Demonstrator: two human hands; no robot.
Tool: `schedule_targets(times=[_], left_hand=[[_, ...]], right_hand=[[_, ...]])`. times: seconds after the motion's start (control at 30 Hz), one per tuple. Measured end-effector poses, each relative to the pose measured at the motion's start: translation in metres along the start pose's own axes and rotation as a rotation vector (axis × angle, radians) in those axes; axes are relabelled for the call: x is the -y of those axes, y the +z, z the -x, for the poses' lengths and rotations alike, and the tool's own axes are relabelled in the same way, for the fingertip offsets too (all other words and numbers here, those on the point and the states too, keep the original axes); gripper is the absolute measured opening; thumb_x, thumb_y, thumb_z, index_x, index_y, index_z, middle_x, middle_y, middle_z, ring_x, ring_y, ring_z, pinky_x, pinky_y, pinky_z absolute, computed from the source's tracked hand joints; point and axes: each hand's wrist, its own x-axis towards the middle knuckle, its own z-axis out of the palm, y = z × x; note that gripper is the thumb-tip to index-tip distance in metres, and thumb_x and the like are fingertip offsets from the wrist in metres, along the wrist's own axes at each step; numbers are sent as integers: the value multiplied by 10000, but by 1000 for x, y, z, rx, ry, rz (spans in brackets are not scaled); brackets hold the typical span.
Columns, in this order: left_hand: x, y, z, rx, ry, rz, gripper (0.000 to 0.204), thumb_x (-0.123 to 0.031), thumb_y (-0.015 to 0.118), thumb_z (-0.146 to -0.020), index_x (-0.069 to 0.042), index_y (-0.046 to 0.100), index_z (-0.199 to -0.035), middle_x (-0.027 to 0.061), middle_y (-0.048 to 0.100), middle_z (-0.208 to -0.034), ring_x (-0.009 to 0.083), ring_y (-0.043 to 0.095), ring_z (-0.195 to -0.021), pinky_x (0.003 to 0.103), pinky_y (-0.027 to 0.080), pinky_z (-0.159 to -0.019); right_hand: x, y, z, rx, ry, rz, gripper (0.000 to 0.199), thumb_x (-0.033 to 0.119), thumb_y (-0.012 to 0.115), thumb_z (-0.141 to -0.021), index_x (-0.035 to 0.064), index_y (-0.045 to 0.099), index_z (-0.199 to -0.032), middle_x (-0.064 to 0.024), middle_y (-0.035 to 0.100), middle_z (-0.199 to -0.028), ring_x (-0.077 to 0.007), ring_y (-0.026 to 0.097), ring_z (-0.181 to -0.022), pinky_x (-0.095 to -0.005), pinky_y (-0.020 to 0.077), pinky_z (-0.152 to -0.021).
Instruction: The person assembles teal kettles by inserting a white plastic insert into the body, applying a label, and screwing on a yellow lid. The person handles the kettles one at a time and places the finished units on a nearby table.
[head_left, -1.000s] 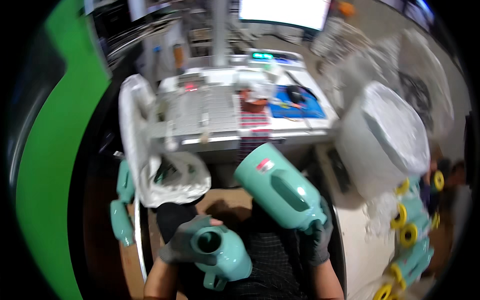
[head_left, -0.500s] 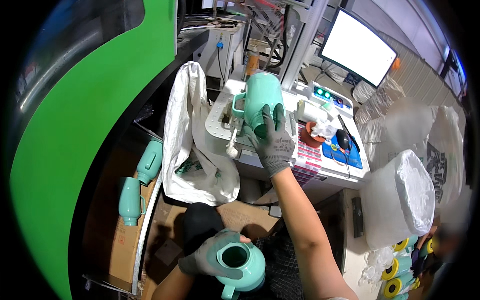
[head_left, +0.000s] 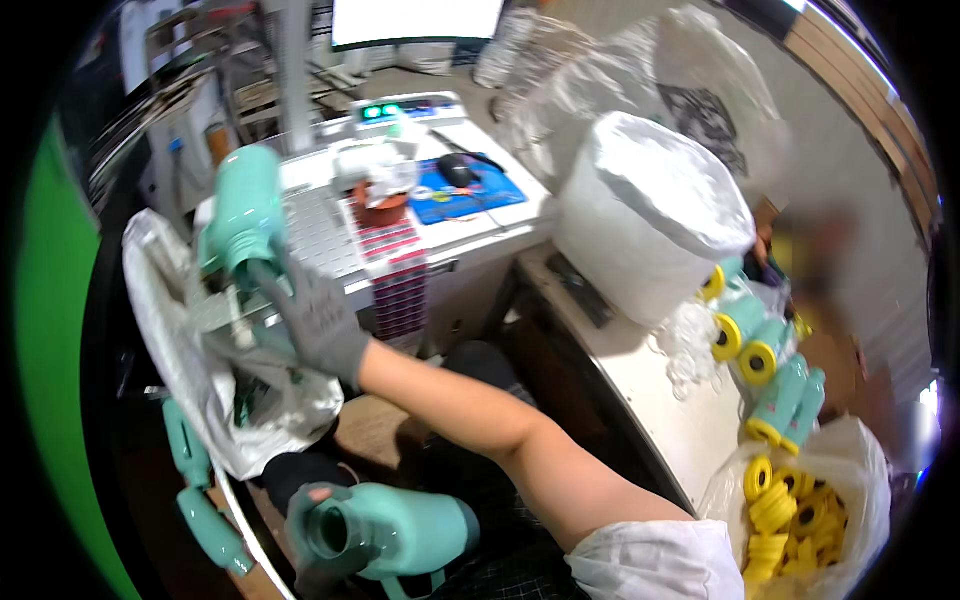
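Note:
In grey gloves, my right hand (head_left: 318, 315) reaches across to the left and grips a glossy mint-green jug (head_left: 250, 195) by its neck. This jug is tilted, its mouth toward me and its body raised over the front of the white bench. Low in front of me, my left hand (head_left: 325, 570) is wrapped round the neck of a second mint-green jug (head_left: 415, 525). That one lies tipped, with its open mouth to the left and its base to the right. Part of the left hand is blurred, with the jug in front of it.
Below the bench hangs an open white sack (head_left: 180, 330). More mint-green jugs (head_left: 215, 530) lie at lower left. A red pot (head_left: 380, 208) and a mouse (head_left: 455, 170) sit on the bench. At right are a big white bag (head_left: 640, 230), yellow-ended jugs (head_left: 740, 325) and a bag of yellow rings (head_left: 770, 505).
My view has swung to the right, so the bench and screen sit further left. Both jugs are still in my hands. The left-hand jug has tipped, its base now pointing right.

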Motion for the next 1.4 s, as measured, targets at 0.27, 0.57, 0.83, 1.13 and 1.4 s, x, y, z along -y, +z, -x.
schedule_targets(times=[0.27, 0.57, 0.83, 1.13, 1.4], left_hand=[[-7, 1, -34, 160, -154, -108, 877, -223, 781, -704, 33, 446, -1473, 203, 570, -1372, 320, 514, -1270, 434, 400, -1116], [7, 7, -73, 353, -173, -448, 706, -185, 706, -968, 28, 355, -1543, 150, 430, -1518, 276, 421, -1356, 414, 325, -1158], [-7, 12, -90, 424, -267, -685, 712, -209, 688, -1002, 17, 347, -1585, 180, 363, -1632, 298, 354, -1489, 426, 282, -1216], [21, -49, -62, -113, -58, -304, 429, -247, 424, -1105, -22, 456, -1468, 94, 553, -1314, 179, 577, -1141, 334, 475, -1020], [88, 64, -48, -417, -165, 131, 329, -256, 371, -1139, -53, 625, -1189, 5, 653, -1094, 116, 614, -1019, 284, 498, -940]], right_hand=[[-61, -205, 265, -16, 441, 170, 619, 289, 783, -861, 72, 589, -1407, -205, 557, -1436, -369, 576, -1283, -478, 471, -1070], [-85, -402, 483, -627, 1185, 598, 462, 156, 739, -901, 12, 623, -1324, -160, 662, -1174, -255, 652, -946, -355, 548, -843], [-44, -559, 694, 69, 1870, 1547, 601, 175, 505, -948, 63, 448, -1536, -209, 494, -1502, -374, 463, -1393, -508, 353, -1164], [-48, -584, 692, -672, 1616, 1213, 450, 297, 671, -950, -35, 655, -1254, -254, 689, -1115, -390, 651, -1061, -441, 514, -938], [-84, -390, 422, -849, 1030, -3, 336, 246, 578, -1084, -47, 659, -1229, -89, 708, -1121, -157, 646, -962, -327, 539, -875]])
